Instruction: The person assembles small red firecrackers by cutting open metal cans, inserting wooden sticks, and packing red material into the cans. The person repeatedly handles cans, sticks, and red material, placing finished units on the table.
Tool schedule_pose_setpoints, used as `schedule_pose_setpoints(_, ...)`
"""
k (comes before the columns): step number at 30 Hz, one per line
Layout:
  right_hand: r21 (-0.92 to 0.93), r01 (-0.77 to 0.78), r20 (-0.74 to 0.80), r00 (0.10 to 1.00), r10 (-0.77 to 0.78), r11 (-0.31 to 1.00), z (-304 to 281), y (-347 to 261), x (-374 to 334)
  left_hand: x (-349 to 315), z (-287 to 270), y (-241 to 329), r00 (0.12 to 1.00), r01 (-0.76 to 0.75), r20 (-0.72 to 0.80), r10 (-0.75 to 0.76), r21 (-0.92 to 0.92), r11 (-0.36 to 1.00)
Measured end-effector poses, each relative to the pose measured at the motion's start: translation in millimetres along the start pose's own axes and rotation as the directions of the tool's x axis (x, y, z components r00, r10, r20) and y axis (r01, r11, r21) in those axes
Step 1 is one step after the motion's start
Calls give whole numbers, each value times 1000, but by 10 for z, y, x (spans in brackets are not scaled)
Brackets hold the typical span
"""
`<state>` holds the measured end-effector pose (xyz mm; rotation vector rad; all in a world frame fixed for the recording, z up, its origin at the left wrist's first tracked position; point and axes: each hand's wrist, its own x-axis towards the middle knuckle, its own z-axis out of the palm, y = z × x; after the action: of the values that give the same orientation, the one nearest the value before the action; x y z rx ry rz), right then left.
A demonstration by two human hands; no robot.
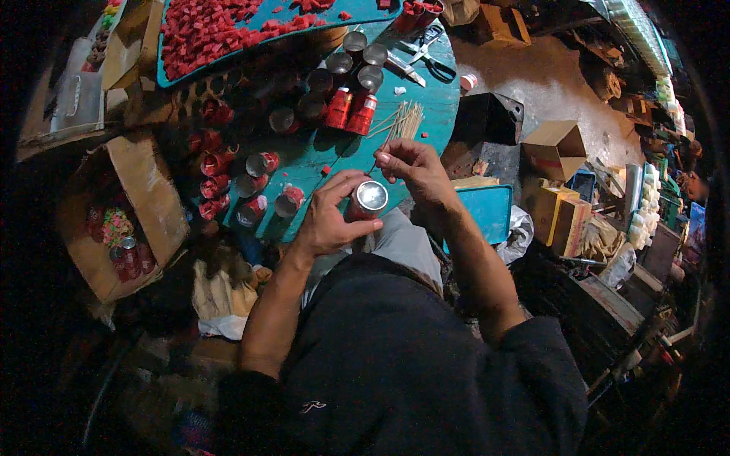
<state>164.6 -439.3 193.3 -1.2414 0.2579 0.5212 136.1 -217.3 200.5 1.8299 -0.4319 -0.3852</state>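
My left hand [328, 211] is wrapped round a red drink can [372, 195], its silver end facing up, held above my lap at the table's near edge. Just beyond the can, on its right, my right hand [417, 171] has thumb and fingertips pinched together. Something thin and dark seems to hang from that pinch, too small to name. Past the right hand lies a bundle of thin wooden sticks [407, 120] on the teal table [346, 158]. Two red cans [350, 111] stand farther off, near several open-topped silver can pieces [340, 63].
A blue tray [285, 11] of small red pieces spans the table's far side. Scissors [430, 55] and a white tube [406, 68] lie near the right edge. Cut red cans [289, 201] cover the left side. Cardboard boxes [144, 190] stand left and right; a blue tray [487, 213] sits right.
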Motion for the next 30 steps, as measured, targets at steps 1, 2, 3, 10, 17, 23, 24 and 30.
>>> schedule_pose_setpoints(1, -66, 17, 31, 999, -15, 998, 43, -14, -17, 9, -10, 27, 1000, 5, 6, -5, -2, 1000)
schedule_pose_setpoints(2, -63, 32, 30, 999, -30, 998, 26, 14, -26, 24, -3, 48, 1000, 5, 13, -5, -10, 1000)
schedule_pose_setpoints(3, -60, 47, 28, 999, -45, 997, -7, 62, -26, 14, 8, 42, 1000, -27, -3, 28, 49, 998)
schedule_pose_setpoints(10, 118, 193, -77, 980, -184, 974, 15, -271, -247, -74, -55, 70, 996, -3, -85, 12, 99, 995)
schedule_pose_setpoints(17, -31, 197, -113, 973, -199, 980, 238, -356, -499, -121, -138, 161, 986, -27, -158, 55, 175, 984)
schedule_pose_setpoints(23, -511, 73, -1, 996, -86, 856, 395, -687, -910, -138, -219, 119, 953, -85, -258, 158, 273, 958)
schedule_pose_setpoints(24, -658, 96, 50, 995, -84, 747, 397, -721, -947, -145, -230, 122, 943, -80, -286, 169, 298, 951)
schedule_pose_setpoints(30, -808, 443, 293, 875, -386, 389, 382, -602, -998, -116, -370, 41, 923, -140, -260, 283, 459, 877)
